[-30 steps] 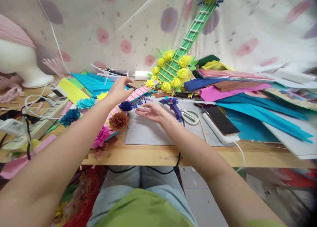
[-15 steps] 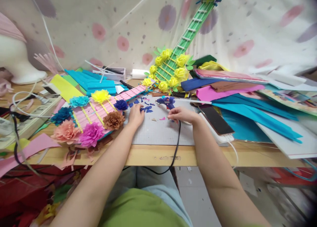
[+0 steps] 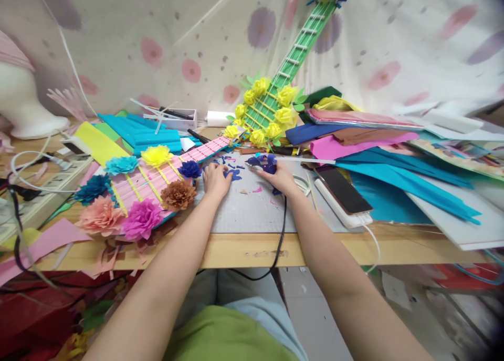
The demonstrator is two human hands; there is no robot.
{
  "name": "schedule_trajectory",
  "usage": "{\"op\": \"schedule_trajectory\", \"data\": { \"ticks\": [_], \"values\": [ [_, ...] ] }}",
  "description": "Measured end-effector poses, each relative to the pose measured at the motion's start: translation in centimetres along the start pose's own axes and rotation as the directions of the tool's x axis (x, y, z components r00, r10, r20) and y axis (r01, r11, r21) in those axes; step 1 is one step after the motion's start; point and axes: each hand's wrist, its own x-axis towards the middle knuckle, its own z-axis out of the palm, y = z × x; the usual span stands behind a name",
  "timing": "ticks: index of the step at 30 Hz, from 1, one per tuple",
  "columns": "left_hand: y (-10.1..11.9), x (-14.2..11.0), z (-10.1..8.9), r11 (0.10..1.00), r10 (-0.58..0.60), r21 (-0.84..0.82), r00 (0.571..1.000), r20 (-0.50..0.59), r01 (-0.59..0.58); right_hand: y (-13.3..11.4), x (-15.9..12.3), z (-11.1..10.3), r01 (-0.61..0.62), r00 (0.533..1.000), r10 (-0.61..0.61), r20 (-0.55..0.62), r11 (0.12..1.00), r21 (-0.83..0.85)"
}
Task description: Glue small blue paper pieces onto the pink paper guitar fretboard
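My left hand (image 3: 216, 181) rests on the grey cutting mat (image 3: 244, 214), its fingers apart. The thumb touches dark blue paper petals (image 3: 235, 175), and several smaller blue scraps lie just beyond the fingers. My right hand (image 3: 282, 180) is wrapped round a dark blue hot glue gun (image 3: 261, 162). Its nozzle points left and a long white glue stick (image 3: 307, 160) sticks out behind. The grip is partly hidden by the hand. Left of my left hand lies a pink paper guitar (image 3: 136, 187) with colourful paper flowers, a dark blue one (image 3: 189, 168) nearest.
A green paper guitar (image 3: 285, 69) with yellow roses leans on the curtain behind. To the right are a phone (image 3: 343, 189) on a white power bank and piled coloured paper (image 3: 405, 174). A black cable (image 3: 282, 235) hangs over the front edge. Left stands a power strip (image 3: 51, 187).
My right hand has moved left and forward and closed round the glue gun. My left hand has shifted slightly, its thumb now over the blue petals. The view has shifted a little.
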Motion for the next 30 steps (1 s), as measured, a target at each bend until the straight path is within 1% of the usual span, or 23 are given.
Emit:
{"op": "schedule_trajectory", "data": {
  "ticks": [3,7,9,12,13,15,17,18,20,23,26,30],
  "values": [
    [0.2,0.2,0.4,0.997,-0.078,0.0,0.997,-0.022,0.078,0.1,0.2,1.1,-0.029,0.998,0.028,-0.052,0.999,-0.025],
    [0.1,0.5,0.6,0.995,-0.091,-0.05,0.995,-0.03,0.09,0.3,-0.1,1.4,-0.043,0.996,0.046,-0.072,0.998,0.047],
    [-0.1,0.6,0.4,0.989,-0.085,-0.127,0.996,-0.041,0.079,0.3,-0.4,1.3,-0.074,0.992,0.085,-0.088,0.99,0.118],
    [-0.7,0.6,0.1,0.938,-0.07,-0.344,0.996,-0.055,0.047,0.0,-0.9,0.8,-0.12,0.981,0.16,-0.107,0.943,0.309],
    [-0.8,0.5,0.0,0.908,-0.065,-0.418,0.996,-0.063,0.033,-0.1,-1.1,0.6,-0.114,0.982,0.164,-0.092,0.91,0.398],
    [-1.1,0.4,-0.1,0.842,-0.067,-0.539,0.995,-0.078,0.015,-0.5,-1.7,0.2,-0.089,0.993,0.116,-0.014,0.828,0.554],
    [-1.2,0.2,-0.2,0.798,-0.095,-0.603,0.992,-0.081,0.027,-0.9,-2.3,-0.2,-0.095,0.995,0.046,0.094,0.775,0.625],
    [-1.3,0.1,-0.2,0.787,-0.114,-0.616,0.991,-0.074,0.044,-1.1,-2.6,-0.4,-0.106,0.99,0.02,0.142,0.77,0.63],
    [-1.2,0.0,-0.1,0.788,-0.153,-0.609,0.987,-0.046,0.094,-1.3,-3.0,-0.4,-0.128,0.978,-0.001,0.21,0.789,0.601],
    [-1.1,0.0,0.3,0.797,-0.182,-0.586,0.983,0.0,0.147,-1.2,-3.1,-0.2,-0.138,0.967,-0.004,0.257,0.833,0.536],
    [-1.2,0.0,0.6,0.778,-0.2,-0.604,0.98,0.024,0.173,-1.2,-3.1,0.0,-0.139,0.965,0.014,0.264,0.875,0.463],
    [-1.1,-0.1,0.5,0.753,-0.232,-0.625,0.972,0.04,0.206,-1.5,-3.2,-0.1,-0.102,0.976,0.007,0.219,0.899,0.426]
  ]
}}
